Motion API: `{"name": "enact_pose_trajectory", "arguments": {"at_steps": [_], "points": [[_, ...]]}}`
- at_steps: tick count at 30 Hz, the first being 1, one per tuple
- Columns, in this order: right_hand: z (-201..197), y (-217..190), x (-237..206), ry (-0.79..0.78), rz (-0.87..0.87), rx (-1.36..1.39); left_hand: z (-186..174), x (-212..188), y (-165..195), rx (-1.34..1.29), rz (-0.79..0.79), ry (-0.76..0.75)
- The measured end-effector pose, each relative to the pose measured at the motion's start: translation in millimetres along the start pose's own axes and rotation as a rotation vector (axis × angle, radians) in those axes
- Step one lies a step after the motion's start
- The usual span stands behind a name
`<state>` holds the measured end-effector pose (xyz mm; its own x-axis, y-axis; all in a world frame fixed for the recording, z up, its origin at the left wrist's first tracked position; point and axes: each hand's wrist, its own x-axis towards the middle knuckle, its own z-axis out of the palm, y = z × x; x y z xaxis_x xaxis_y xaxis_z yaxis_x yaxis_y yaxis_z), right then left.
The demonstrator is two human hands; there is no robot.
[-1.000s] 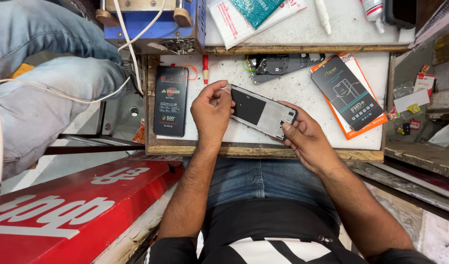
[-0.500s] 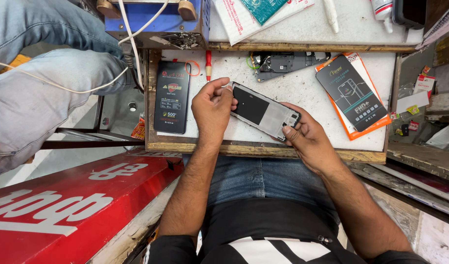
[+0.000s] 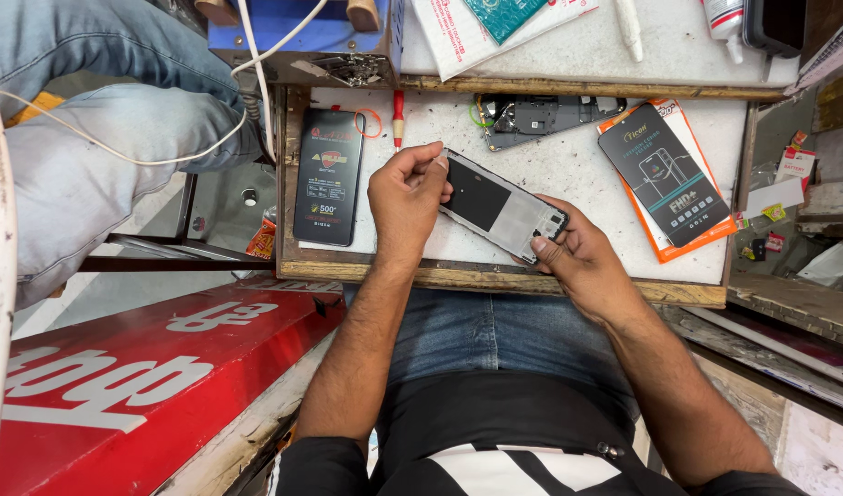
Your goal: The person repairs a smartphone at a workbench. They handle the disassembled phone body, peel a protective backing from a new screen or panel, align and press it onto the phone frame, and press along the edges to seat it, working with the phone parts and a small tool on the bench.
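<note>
Pinching the upper-left end of a phone frame (image 3: 500, 206), the left hand (image 3: 405, 196) curls its thumb and fingertips over that short edge, so the frame runs away from this hand toward the lower right. Its long axis lies on a slant across the white work board (image 3: 568, 161), high at the left hand and lower at the right hand (image 3: 582, 260), which closes on the opposite end, thumb pressed on the corner near the camera cutout. Both hands therefore grip the same thing, one at each end, and neither is free; the frame sits between them, lifted slightly or resting just above the board, which of the two I cannot tell. The dark rectangle inside the frame lies closer to the left hand than to the right. Outward from the left hand, a black phone-part box (image 3: 328, 177) lies flat just beside it to the left, upright on the board and parallel to its edge. Above the hand a red screwdriver (image 3: 398, 117) points up and down. Farther up and to the right lies a dark phone midframe part (image 3: 545, 117) lengthwise. Beyond the right hand, an orange-backed screen protector pack (image 3: 668, 176) lies tilted. Another person's legs in jeans (image 3: 91, 138) are at the far left, well apart.
</note>
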<state>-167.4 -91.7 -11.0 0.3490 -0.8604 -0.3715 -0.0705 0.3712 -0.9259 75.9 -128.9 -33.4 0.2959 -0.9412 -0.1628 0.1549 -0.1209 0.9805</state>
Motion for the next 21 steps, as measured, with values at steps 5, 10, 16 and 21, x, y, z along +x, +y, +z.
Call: {"name": "enact_pose_trajectory", "arguments": {"at_steps": [5,10,16,21], "points": [[-1.5,3.4,-0.2,0.014,0.023,0.006,0.4,0.9,-1.0,0.029,-0.005,0.0],[-3.0,5.4,-0.2,0.014,0.01,-0.018,-0.2,2.4,-2.3,0.006,0.012,-0.01],[-2.5,5.8,0.9,0.022,0.01,-0.039,-1.6,2.5,-2.3,0.083,0.009,-0.033],[1.1,3.5,0.4,0.015,0.015,-0.013,0.3,3.1,-1.6,-0.048,-0.038,0.021]]}}
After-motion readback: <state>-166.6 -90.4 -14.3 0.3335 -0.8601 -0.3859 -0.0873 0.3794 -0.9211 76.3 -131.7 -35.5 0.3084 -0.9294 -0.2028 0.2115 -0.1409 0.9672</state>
